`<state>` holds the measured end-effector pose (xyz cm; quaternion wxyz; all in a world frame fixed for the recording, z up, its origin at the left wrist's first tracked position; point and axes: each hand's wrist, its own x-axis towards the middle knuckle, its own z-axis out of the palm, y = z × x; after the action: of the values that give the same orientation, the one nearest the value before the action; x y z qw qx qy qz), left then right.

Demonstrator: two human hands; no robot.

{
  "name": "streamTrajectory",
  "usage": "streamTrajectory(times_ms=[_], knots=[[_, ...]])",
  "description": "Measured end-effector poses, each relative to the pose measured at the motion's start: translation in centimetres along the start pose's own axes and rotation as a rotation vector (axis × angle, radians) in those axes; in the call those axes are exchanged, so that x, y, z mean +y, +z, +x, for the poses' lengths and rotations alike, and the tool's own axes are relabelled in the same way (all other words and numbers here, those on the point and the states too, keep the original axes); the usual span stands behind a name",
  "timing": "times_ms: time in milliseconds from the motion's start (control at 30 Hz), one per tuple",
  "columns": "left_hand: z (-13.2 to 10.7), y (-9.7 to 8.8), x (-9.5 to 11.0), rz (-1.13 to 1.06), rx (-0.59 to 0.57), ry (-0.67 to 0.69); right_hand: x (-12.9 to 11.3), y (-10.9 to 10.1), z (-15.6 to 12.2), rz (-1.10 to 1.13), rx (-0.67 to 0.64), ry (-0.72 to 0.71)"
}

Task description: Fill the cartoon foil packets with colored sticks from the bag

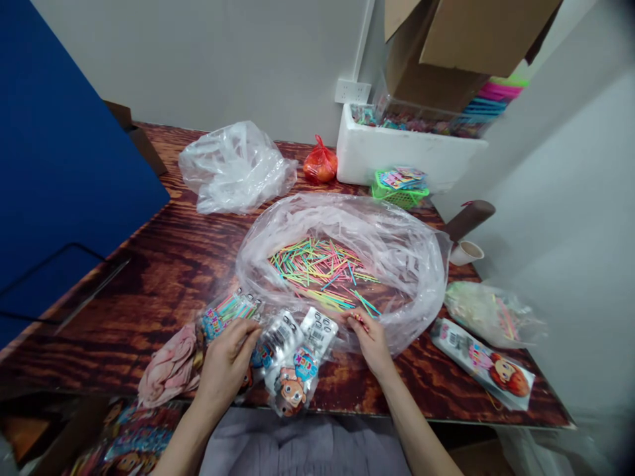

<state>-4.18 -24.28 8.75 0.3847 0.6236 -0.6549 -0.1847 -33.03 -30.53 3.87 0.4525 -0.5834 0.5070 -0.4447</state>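
A large clear plastic bag, its mouth rolled wide, holds a loose heap of thin colourful sticks. At its near edge my right hand is closed around a small bunch of these sticks, whose ends show between the fingers. My left hand is bent with its fingers pinched together over the printed packets; whatever is in them is hidden. Just beyond it lies a packet with sticks inside. Between my hands are flat silver-backed packets and a cartoon-printed packet.
A pink cloth lies at the left front. Another clear bag, a red bag of round fruit, a green basket and a white foam box stand behind. At right are a paper cup and a long printed pack.
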Motion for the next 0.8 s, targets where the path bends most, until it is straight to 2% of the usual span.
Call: streamTrajectory(times_ms=[267,433,633,800], knots=[[-0.3,0.7,-1.1,0.000,0.023,-0.057,0.3,0.1,0.0,0.004,0.001,-0.004],[-0.4,1.3,-1.9,0.066,-0.004,-0.085,0.3,0.0,-0.1,0.019,-0.008,0.002],[-0.4,0.6,-1.7,0.020,-0.084,-0.121,0.5,0.0,-0.1,0.013,-0.004,-0.006],[-0.4,0.0,-1.9,-0.066,-0.063,-0.221,0.7,0.0,-0.1,-0.002,-0.011,-0.026]])
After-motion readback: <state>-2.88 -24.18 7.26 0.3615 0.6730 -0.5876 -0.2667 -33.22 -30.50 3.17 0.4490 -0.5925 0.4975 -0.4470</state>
